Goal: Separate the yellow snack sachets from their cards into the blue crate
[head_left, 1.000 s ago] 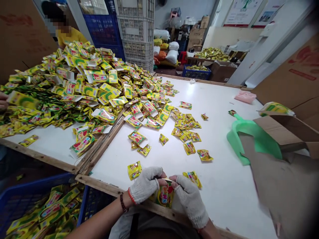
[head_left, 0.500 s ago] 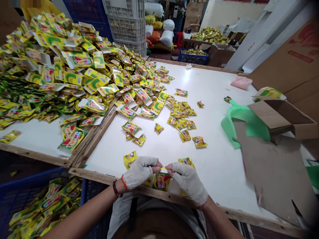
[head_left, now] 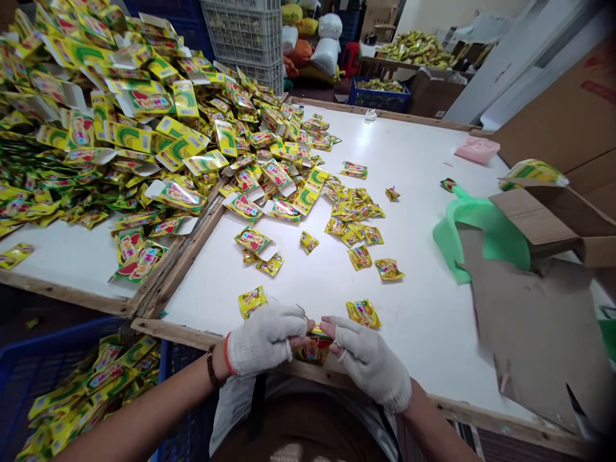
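Observation:
At the table's front edge, a small yellow-green candy box with a red printed picture stands between my hands, its top end toward the fingertips. My left hand, in a white fingerless knit glove, grips the box's left side near the top. From the other side, my right hand, gloved alike, has its fingers pressed at the top right corner. Yellow candy sachets lie just beyond the left hand, and another yellow sachet lies beyond the right. The lower sides of the box are partly hidden by my fingers.
A large heap of candy boxes and sachets covers the left table. More sachets are scattered mid-table. On the right are a green dustpan and cardboard. A blue crate holding packs stands low at left.
My fingers have moved over the box's top end, and the white flap edge seen there earlier is now mostly out of sight. The camera view has shifted slightly.

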Tool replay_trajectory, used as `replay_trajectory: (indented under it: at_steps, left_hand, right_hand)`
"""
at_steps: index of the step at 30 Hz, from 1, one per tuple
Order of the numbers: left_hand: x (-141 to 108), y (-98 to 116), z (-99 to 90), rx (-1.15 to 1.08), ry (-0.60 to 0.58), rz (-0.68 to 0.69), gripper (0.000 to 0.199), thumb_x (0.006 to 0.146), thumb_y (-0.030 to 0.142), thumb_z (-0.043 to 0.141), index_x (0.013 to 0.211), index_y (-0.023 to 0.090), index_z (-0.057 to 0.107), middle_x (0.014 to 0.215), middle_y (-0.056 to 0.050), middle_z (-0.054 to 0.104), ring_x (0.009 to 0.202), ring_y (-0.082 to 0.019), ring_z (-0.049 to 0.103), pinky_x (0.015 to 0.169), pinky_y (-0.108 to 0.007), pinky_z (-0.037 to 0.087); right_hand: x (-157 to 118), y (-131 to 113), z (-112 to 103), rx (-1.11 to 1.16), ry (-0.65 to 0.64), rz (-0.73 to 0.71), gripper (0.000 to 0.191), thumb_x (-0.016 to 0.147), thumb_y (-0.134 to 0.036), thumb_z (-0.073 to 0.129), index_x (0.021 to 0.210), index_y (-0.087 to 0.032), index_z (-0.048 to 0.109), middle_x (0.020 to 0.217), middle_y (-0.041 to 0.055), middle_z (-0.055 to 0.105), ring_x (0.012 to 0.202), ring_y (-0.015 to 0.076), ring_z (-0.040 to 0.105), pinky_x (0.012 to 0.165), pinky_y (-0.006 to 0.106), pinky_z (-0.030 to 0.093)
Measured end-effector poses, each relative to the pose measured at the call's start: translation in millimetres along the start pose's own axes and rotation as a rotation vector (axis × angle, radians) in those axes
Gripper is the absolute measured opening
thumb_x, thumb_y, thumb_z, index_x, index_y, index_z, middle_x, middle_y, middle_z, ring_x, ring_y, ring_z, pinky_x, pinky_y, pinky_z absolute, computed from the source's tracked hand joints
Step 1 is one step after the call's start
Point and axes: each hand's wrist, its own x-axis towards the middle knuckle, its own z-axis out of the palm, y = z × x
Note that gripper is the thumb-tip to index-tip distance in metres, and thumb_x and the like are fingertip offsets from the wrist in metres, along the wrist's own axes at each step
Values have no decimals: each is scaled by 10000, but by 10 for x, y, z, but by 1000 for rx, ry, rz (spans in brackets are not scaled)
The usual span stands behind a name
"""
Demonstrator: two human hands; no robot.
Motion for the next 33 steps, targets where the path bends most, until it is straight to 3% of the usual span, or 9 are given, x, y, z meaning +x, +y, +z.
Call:
replay_trajectory:
  at_steps: [5, 10, 12, 17, 20, 23, 26, 29, 33]
  left_hand:
    - [-111, 91, -17, 207, -66, 134, 181, 839, 254, 456, 949, 199, 588, 946, -65, 580, 852, -188, 549, 719, -274, 429]
    - [19, -296, -561, 414, 133, -50, 377, 773, 87, 481, 1141, 160, 517, 1234, -121, 482, 1152, -210, 449, 937, -300, 395]
    - [106, -543, -845, 533, 96, -163, 530, 680, -12, 496, 1189, 132, 487, 1263, -124, 466, 1188, -220, 402, 984, -336, 344]
    - [343, -983, -1258, 591, 41, -232, 586, 583, -28, 588, 1155, 66, 503, 1171, -136, 554, 1112, -258, 420, 999, -506, 227]
    - [430, -1022, -1312, 564, 73, -266, 470, 535, 0, 619, 999, 57, 570, 948, -88, 621, 920, -215, 498, 912, -422, 346]
    - [450, -874, -1203, 511, 167, -315, 309, 618, 112, 610, 920, 75, 556, 840, -59, 598, 757, -180, 519, 726, -318, 440]
    - [432, -569, -827, 268, 270, -340, 270, 768, 242, 516, 1006, 114, 505, 834, -36, 598, 685, -150, 547, 604, -249, 461]
    - [404, -231, -256, -282, 385, -354, 272, 827, 262, 449, 1078, 170, 495, 940, -40, 615, 806, -159, 581, 711, -267, 487]
    - [354, -22, 355, -773, 477, -405, 399, 805, 231, 494, 1193, 208, 406, 1025, -52, 604, 900, -175, 588, 783, -300, 489]
  right_hand:
    - [-128, -12, 94, -69, 26, -36, 397, 798, -90, 456, 1155, -202, 587, 1035, 106, 657, 898, 184, 635, 744, 280, 540]
    - [209, -78, 289, 244, 302, 499, 203, 824, -249, 499, 971, -172, 616, 881, 82, 671, 774, 191, 634, 699, 302, 542]
    - [372, -294, 455, 448, 313, 601, 230, 840, -286, 478, 993, -172, 608, 925, 76, 669, 804, 185, 631, 720, 291, 534]
    - [557, -900, 816, 804, -460, 316, 337, 722, -258, 641, 1058, -245, 651, 895, -13, 695, 830, 173, 645, 720, 238, 516]
    - [543, -788, 808, 621, -328, 335, 344, 706, -175, 624, 1043, -232, 662, 882, -2, 695, 837, 182, 637, 787, 285, 503]
    - [492, -406, 667, 519, 59, 479, 301, 752, -165, 538, 1036, -194, 635, 933, 44, 679, 877, 189, 630, 848, 342, 492]
    - [441, -103, 520, 603, 394, 538, 427, 764, -221, 546, 1184, -172, 487, 1149, 115, 592, 1010, 204, 598, 879, 362, 493]
    - [406, 3, 431, 642, 548, 485, 462, 756, -233, 587, 1183, -185, 417, 1214, 133, 548, 1069, 208, 570, 906, 365, 481]
    - [298, 47, 396, 671, 593, 515, 333, 789, -246, 567, 1082, -199, 417, 1022, 104, 654, 896, 203, 647, 779, 353, 540]
